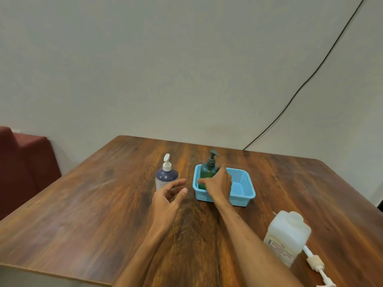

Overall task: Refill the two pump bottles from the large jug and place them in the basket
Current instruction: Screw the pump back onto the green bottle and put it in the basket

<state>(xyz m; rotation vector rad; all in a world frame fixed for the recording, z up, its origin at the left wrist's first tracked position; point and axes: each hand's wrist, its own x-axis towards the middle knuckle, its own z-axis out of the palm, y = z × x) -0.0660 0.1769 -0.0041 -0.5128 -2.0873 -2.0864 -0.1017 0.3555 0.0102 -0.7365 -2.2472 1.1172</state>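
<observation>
On the wooden table point(103, 204) we see the blue basket point(242, 183) with the green pump bottle point(208, 169) standing upright in its left end. Our right hand point(217, 183) holds that bottle low on its body, thumb on one side and fingers curled round the other. Our left hand point(167, 198) hovers with loosely spread fingers, holding nothing, just in front of the dark pump bottle point(165, 176), which stands on the table left of the basket. Near the right edge sits the large jug point(287, 235), with a loose white pump point(315, 263) lying beside it.
</observation>
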